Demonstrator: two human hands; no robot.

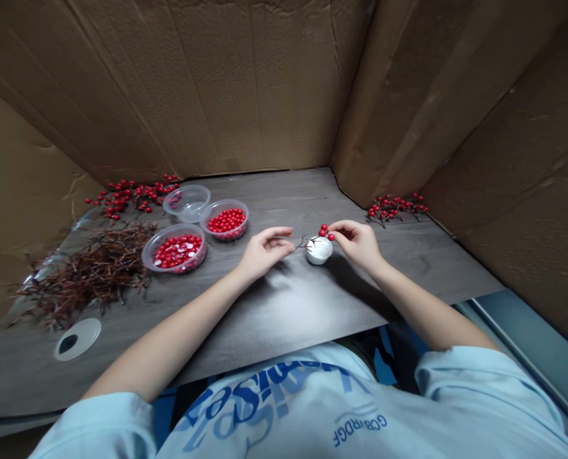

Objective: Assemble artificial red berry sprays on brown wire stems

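A small brown twig point(307, 243) with several red berries at its right end is held level over a small white cup point(319, 254). At the twig's left end, my left hand point(263, 252) has its thumb and a finger closed on the stem, the index finger stretched out above. My right hand point(359, 244) pinches at a red berry point(331, 237) on the twig's other end, its fingertips pressed together. What fills the white cup is partly hidden by the twig.
Left of my hands stand two clear tubs of red berries point(177, 252) point(227, 221) and another clear tub point(188, 203). A pile of brown twigs point(87, 274), a round lid point(77, 339) and berry sprigs point(133, 196) lie further left. More berry sprigs point(397, 207) lie right. Cardboard walls point(264, 95) enclose the table.
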